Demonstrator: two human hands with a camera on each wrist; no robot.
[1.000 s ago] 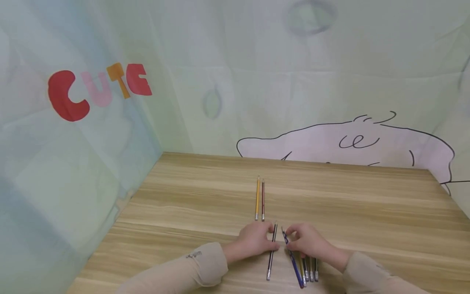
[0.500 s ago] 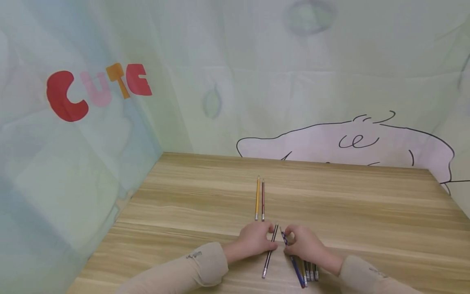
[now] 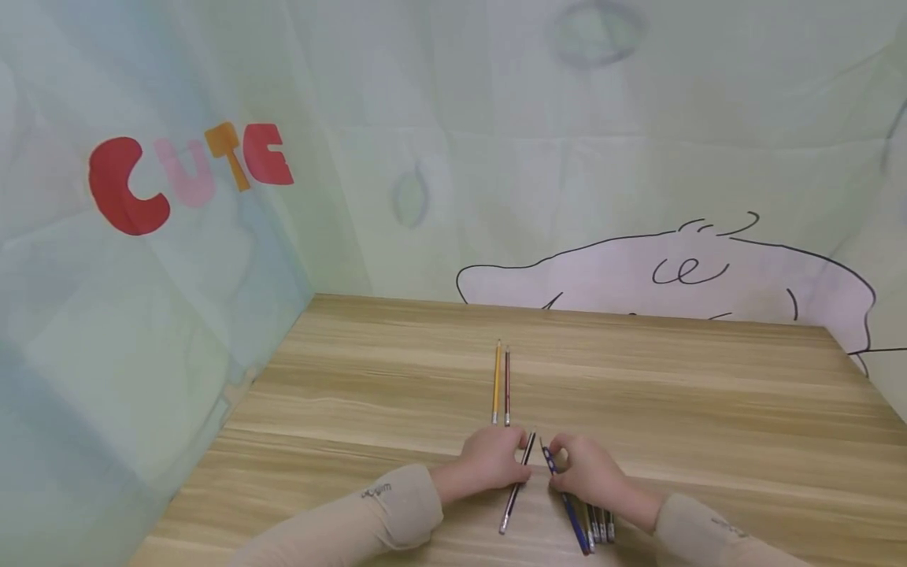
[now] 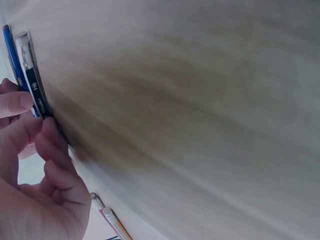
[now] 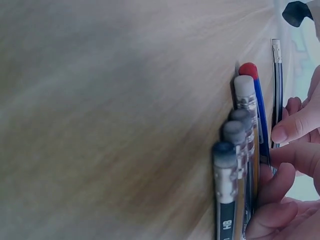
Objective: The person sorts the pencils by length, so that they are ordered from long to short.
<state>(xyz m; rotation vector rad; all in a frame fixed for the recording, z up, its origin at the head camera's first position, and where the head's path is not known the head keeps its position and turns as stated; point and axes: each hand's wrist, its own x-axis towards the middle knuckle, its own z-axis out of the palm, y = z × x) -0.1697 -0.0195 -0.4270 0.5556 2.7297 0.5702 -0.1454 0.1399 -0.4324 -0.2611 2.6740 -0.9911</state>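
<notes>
My left hand (image 3: 490,458) pinches a black striped pencil (image 3: 510,508) between thumb and fingers; in the left wrist view "HB" shows on this pencil (image 4: 33,82) below its white eraser. The eraser end points toward me and slants left. My right hand (image 3: 590,474) pinches a blue pencil (image 3: 572,520) near its point; its red end (image 5: 248,70) shows in the right wrist view. The two pencil tips lie close together between the hands. Beneath and beside the right hand several eraser-tipped pencils (image 3: 602,529) lie side by side, their upper parts hidden by the hand.
Farther back on the wood-grain table (image 3: 368,370), a yellow pencil (image 3: 497,382) and a dark red pencil (image 3: 507,382) lie nearly parallel, eraser ends toward me. A printed cloth backdrop (image 3: 425,94) with "CUTE" letters stands along the left and back table edges.
The eraser end of the black striped pencil has swung left under my left hand. My right hand has shifted slightly left with the blue pencil. The yellow and dark red pencils stay put.
</notes>
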